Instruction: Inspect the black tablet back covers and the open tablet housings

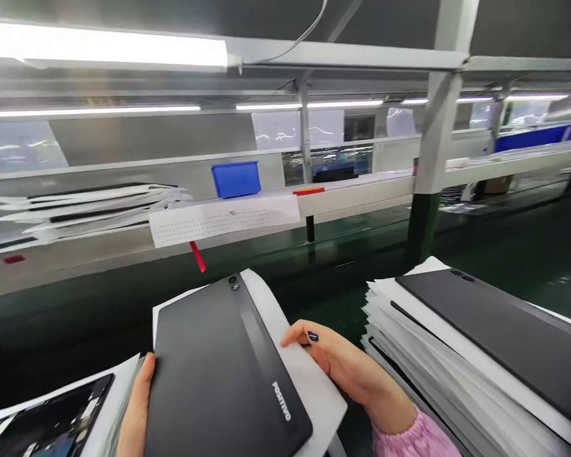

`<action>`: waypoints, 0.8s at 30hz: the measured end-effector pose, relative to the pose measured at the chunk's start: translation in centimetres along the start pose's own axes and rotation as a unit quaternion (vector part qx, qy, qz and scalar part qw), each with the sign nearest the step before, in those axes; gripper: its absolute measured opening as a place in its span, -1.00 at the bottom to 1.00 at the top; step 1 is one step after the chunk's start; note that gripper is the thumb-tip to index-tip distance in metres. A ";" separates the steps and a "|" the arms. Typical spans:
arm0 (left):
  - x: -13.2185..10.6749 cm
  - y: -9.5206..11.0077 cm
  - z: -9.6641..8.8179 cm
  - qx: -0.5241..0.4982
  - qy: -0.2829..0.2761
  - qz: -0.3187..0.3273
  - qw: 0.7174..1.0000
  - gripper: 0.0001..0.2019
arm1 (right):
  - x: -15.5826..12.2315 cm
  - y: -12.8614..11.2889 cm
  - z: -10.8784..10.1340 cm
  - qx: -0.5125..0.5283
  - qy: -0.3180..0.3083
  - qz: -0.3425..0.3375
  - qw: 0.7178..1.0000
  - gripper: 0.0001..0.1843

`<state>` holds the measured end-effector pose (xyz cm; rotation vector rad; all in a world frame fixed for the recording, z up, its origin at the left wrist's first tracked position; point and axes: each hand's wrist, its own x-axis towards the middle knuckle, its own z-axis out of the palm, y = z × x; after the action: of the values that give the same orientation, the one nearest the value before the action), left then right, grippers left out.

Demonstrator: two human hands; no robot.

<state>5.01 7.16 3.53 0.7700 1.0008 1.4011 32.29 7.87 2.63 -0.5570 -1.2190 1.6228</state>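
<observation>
A dark grey tablet back cover [209, 362] with two camera rings and the word POSITIVO is tilted up in front of me. Beneath it lies a white sheet [314, 387], sticking out along its right side. My left hand [137, 406] grips the cover's left edge, its thumb at the rim and its other fingers hidden. My right hand [335, 355], dark polish on a nail, closes on the sheet's right edge. To the right stands a stack of white sheets [409, 349] layered with dark covers, topped by another grey cover [499, 336].
At lower left, an opened tablet [52, 425] with bare inner parts lies on white sheets. Across a dark green surface [342, 266] runs a shelf with a blue bin [236, 179], a pile of sheets [99, 206] and a hanging printed paper [223, 219]. A post [428, 146] rises at right.
</observation>
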 end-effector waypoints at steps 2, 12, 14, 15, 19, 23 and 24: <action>0.3 -0.1 -0.4 -0.009 0.021 -0.040 0.999 -0.55 | 0.7 0.8 0.4 0.024 -0.022 0.019 0.999 -0.56; 0.1 0.6 2.5 -0.217 0.024 -0.137 0.966 -0.54 | 1.4 1.8 1.2 0.061 -0.003 0.083 0.995 -0.76; 0.3 0.8 3.0 -0.209 0.066 -0.095 0.971 -0.56 | 1.4 1.7 0.8 0.088 0.022 0.084 0.992 -0.81; 0.3 0.8 3.1 -0.205 0.074 -0.084 0.972 -0.56 | 1.4 1.6 0.7 0.098 0.035 0.085 0.991 -0.82; 0.7 0.2 2.9 -0.203 0.049 -0.076 0.975 -0.54 | 1.4 1.5 0.7 0.105 0.062 0.100 0.987 -0.80; 1.3 0.0 2.5 -0.221 0.025 -0.085 0.971 -0.52 | 1.6 1.3 0.8 0.088 0.049 0.110 0.989 -0.77; 1.4 0.2 2.5 -0.231 0.020 -0.097 0.968 -0.51 | 1.6 1.3 0.9 0.083 0.044 0.113 0.989 -0.76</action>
<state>7.03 8.84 4.54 0.2905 0.7150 1.4080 30.38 8.92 2.12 -0.6717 -0.9714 1.8501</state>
